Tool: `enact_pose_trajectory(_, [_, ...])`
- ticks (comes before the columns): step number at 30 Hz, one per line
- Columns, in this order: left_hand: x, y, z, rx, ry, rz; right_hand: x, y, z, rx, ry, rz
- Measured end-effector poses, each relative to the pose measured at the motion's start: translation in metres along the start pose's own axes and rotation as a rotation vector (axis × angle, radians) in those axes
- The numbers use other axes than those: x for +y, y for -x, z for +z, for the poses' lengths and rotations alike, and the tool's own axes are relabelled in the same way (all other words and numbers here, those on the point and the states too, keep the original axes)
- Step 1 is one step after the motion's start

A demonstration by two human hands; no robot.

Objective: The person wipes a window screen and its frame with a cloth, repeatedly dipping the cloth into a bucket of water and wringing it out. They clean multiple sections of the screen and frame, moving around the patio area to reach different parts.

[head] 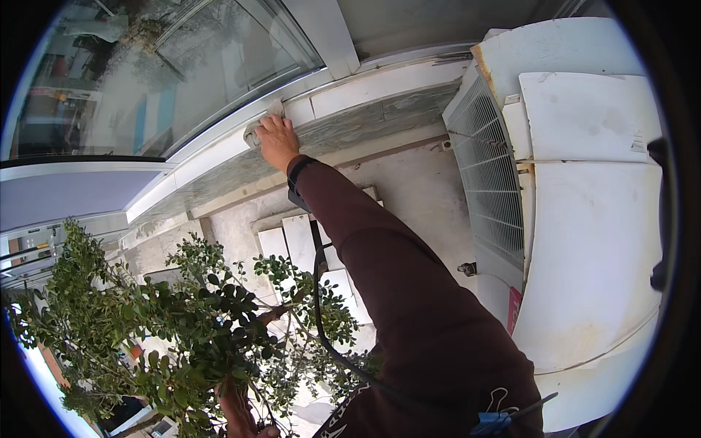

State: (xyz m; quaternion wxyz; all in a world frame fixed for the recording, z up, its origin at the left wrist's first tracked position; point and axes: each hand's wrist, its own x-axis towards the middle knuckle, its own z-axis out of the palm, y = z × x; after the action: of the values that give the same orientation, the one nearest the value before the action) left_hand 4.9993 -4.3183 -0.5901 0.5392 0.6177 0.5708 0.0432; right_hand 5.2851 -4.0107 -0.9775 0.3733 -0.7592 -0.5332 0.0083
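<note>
My right hand (278, 139) presses a crumpled greyish cloth (252, 134) onto the white tiled ledge (213, 159) below a large glass window (202, 71). The fingers are bent over the cloth, and part of it sticks out above them by the window frame (306, 82). A black band is on that wrist, beneath a dark maroon sleeve. At the bottom edge, beside the brown trunk (236, 408) of a leafy shrub, a small skin-coloured shape may be part of my left hand; whether it holds the trunk cannot be told.
A white air-conditioner outdoor unit (597, 257) with a wire grille (487, 169) stands at right. The shrub's foliage (191, 323) fills the lower left. White tiles (300, 241) lie on the ground below my arm. A black cable (323, 328) hangs alongside the sleeve, and a blue binder clip (490, 422) is near the bottom.
</note>
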Motion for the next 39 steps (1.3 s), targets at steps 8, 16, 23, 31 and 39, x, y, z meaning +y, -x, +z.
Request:
enact_pose_trajectory(8, [-0.040, 0.028, -0.017, 0.023, 0.297, -0.110, 0.172, 0.013, -0.049, -0.031, 0.154, -0.118])
enact_pose_trajectory(16, [-0.027, 0.023, -0.032, -0.003, 0.262, -0.280, 0.216, 0.021, -0.106, 0.307, 0.632, 0.406])
enact_pose_trajectory(23, [-0.023, 0.003, -0.019, -0.088, 0.105, -0.005, 0.203, 0.027, -0.076, 0.117, 0.083, -0.166])
enact_pose_trajectory(31, [-0.014, 0.009, -0.025, 0.016, 0.173, -0.243, 0.236, 0.022, -0.111, 0.432, 0.579, 0.541])
enact_pose_trajectory(39, [0.005, -0.019, -0.016, -0.043, 0.100, -0.203, 0.249, 0.055, -0.130, 0.129, 0.275, 0.005])
